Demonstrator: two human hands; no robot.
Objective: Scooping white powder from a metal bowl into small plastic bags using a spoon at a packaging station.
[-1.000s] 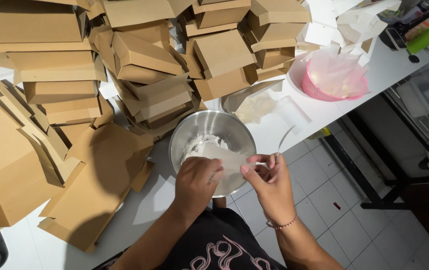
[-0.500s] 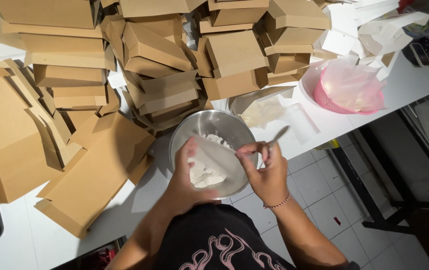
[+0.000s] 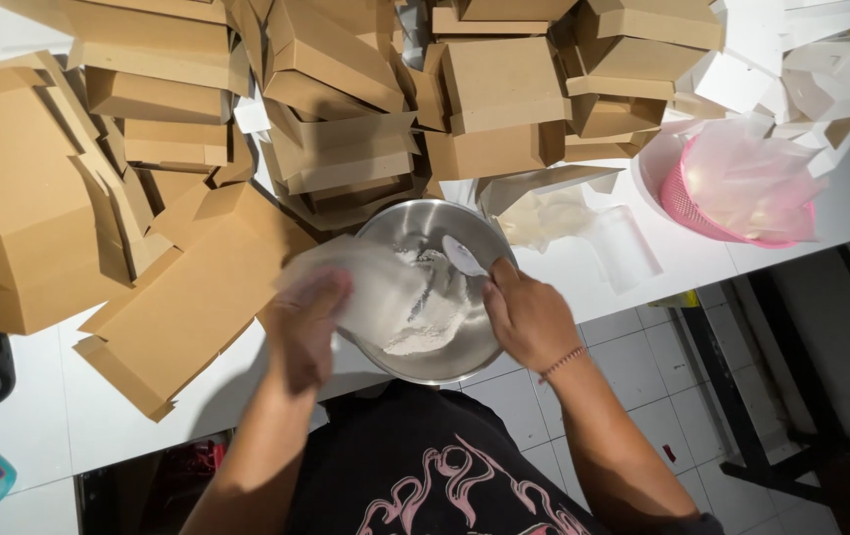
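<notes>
The left hand, blurred, grips a clear bag over the steel bowl; the right hand pinches a white spoon above white flour.

Food-packing workroom, stacked cardboard boxes, steel bowl

bowl before boxes, basket right

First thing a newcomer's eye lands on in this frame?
The metal bowl of white powder at the near edge of the white table, with the left hand holding a thin clear bag over it and the right hand at its rim with a white spoon. Behind, brown cardboard boxes pile across the table; a pink basket sits right.
</notes>
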